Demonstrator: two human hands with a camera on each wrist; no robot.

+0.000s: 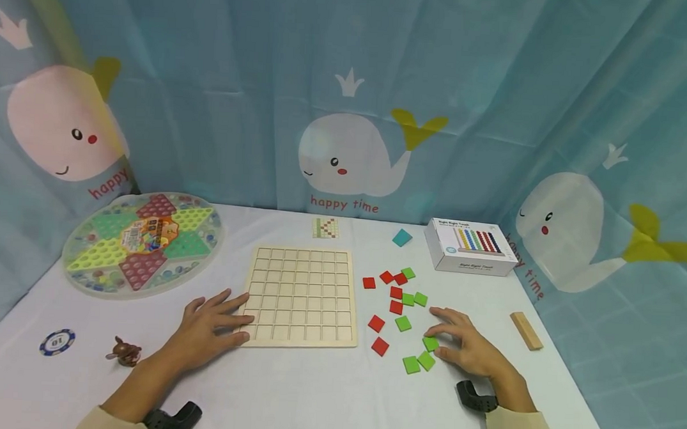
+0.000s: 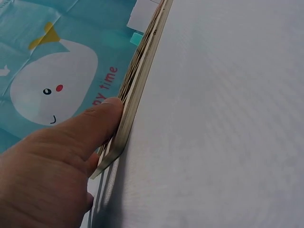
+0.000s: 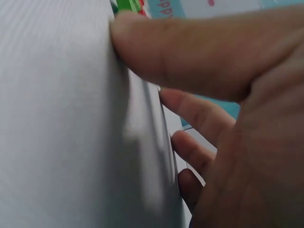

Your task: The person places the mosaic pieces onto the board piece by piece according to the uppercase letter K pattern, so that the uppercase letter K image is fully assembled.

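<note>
A pale wooden grid board (image 1: 299, 297) lies flat on the white table, its squares bare. My left hand (image 1: 214, 327) rests at the board's left edge with fingers spread, the fingertips over its rim. In the left wrist view the thumb (image 2: 102, 118) lies against the board's edge (image 2: 137, 85). To the right of the board, my right hand (image 1: 469, 348) has thumb and index finger at opposite edges of a green square tile (image 1: 430, 344), pinching it close over the table. Other green tiles (image 1: 411, 364) and several red tiles (image 1: 380, 346) lie scattered between board and hand.
A Chinese checkers board (image 1: 98, 225) lies at the far left, with a poker chip (image 1: 58, 342) and a small brown figurine (image 1: 126, 352) nearer. Behind the grid board are a pattern card (image 1: 325, 228) and a teal tile (image 1: 402, 237). A white box (image 1: 471, 247) and a wooden block (image 1: 526, 330) stand right.
</note>
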